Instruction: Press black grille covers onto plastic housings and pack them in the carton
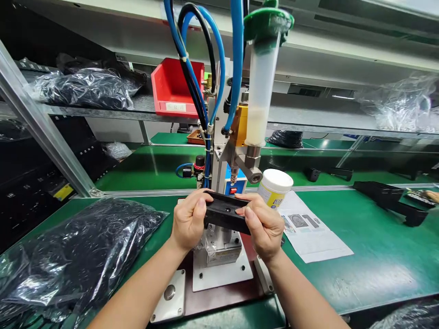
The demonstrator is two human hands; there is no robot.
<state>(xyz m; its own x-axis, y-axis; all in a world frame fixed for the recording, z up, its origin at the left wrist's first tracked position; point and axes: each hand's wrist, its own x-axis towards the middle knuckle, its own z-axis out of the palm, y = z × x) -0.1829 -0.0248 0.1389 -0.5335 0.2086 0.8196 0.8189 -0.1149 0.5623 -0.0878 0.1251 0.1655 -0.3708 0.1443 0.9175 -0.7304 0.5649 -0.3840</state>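
Left grip (190, 219) clasps one end of the black part (224, 211), right grip (265, 224) the other, its recessed middle showing between them!

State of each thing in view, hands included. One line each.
Black plastic part: held at both ends, recess showing
Left hand: gripping one end
Right hand: gripping the other end
Syringe barrel: partly filled, green cap fitted
White tub: upright, lidded
Printed sheet: lying flat, print up
Left bench plastic bag: filled, sealing unclear
Red rocker switch: position unreadable
Red bin: open
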